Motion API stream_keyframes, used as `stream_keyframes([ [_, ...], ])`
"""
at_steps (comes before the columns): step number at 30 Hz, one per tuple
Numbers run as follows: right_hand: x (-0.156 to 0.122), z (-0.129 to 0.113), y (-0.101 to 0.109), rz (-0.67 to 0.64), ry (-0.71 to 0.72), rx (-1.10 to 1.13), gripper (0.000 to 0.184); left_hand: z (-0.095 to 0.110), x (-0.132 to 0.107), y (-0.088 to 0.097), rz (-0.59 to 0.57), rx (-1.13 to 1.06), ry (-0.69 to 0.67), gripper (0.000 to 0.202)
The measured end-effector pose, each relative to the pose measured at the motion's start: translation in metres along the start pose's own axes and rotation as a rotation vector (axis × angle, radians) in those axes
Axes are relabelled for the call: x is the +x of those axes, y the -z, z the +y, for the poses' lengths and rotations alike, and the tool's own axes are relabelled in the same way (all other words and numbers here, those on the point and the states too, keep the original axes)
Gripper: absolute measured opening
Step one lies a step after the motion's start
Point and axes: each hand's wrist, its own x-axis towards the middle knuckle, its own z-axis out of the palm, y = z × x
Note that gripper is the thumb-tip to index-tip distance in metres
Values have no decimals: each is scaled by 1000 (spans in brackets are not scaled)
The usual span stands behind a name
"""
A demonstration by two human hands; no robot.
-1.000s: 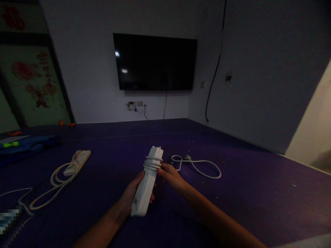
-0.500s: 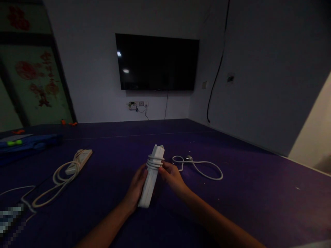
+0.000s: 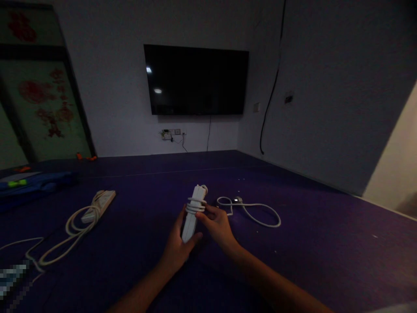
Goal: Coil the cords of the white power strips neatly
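Note:
A white power strip [image 3: 190, 227] is held up in front of me, its far end tilted slightly right. Several loops of its white cord [image 3: 195, 207] are wound round its far part. My left hand [image 3: 177, 243] grips the near end from the left and below, thumb across it. On the right side, my right hand [image 3: 217, 224] pinches at the wound cord with thumb and fingers against the strip. The loose length of white cable [image 3: 265, 224] with its plug [image 3: 238, 200] lies on the floor to the right.
On the purple floor [image 3: 309, 261] at left lies another power strip [image 3: 106, 200] with a coiled cable [image 3: 73, 224]. Blue cloth [image 3: 45, 180] lies farther left. A television [image 3: 197, 80] hangs on the far wall; a black cable [image 3: 272, 100] dangles at right.
My left hand has shifted down to the strip's near end, its thumb now across it. My right hand stays at the cord loops.

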Motion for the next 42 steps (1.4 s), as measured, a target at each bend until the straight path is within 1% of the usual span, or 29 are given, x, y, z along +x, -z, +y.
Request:
stream_keyframes([
  [2, 2, 3, 3, -8, 14, -53, 45, 1, 1, 0, 17, -29, 25, 70],
  [5, 6, 7, 10, -24, 52, -160, 46, 1, 3, 1, 29, -86, 87, 71],
  [11, 12, 6, 22, -40, 139, -370, 50, 6, 0, -1, 50, -278, 294, 74],
  [13, 12, 2, 24, -62, 160, -461, 51, 7, 0, -2, 46, -340, 358, 77],
  [15, 11, -1, 25, -76, 175, -547, 50, 7, 1, -2, 34, -395, 392, 77],
  [19, 11, -6, 25, -5, 164, -635, 46, 6, 3, -1, -28, -456, 417, 69],
  [21, 11, -5, 25, 37, 145, -621, 41, 5, 3, 0, -55, -461, 423, 66],
  [24, 13, -1, 26, 60, 107, -565, 36, 4, 2, 1, -89, -451, 427, 63],
  [27, 15, 5, 26, 57, 61, -465, 39, 4, 2, 0, -108, -457, 424, 59],
  [30, 15, 12, 23, 12, 44, -306, 41, 4, 3, 1, -119, -476, 424, 56],
  [33, 16, 16, 21, -50, 42, -170, 40, 5, 2, 2, -172, -477, 428, 56],
  [36, 18, 17, 22, -107, 27, -60, 44, 5, 1, 6, -224, -491, 427, 59],
  [39, 18, 17, 22, -180, 19, -2, 48, 3, 0, 10, -294, -526, 431, 59],
  [41, 16, 17, 22, -186, 28, -7, 47, 1, 0, 11, -322, -552, 434, 56],
  [42, 15, 17, 21, -174, 33, -16, 46, 1, 0, 11, -318, -568, 432, 55],
])
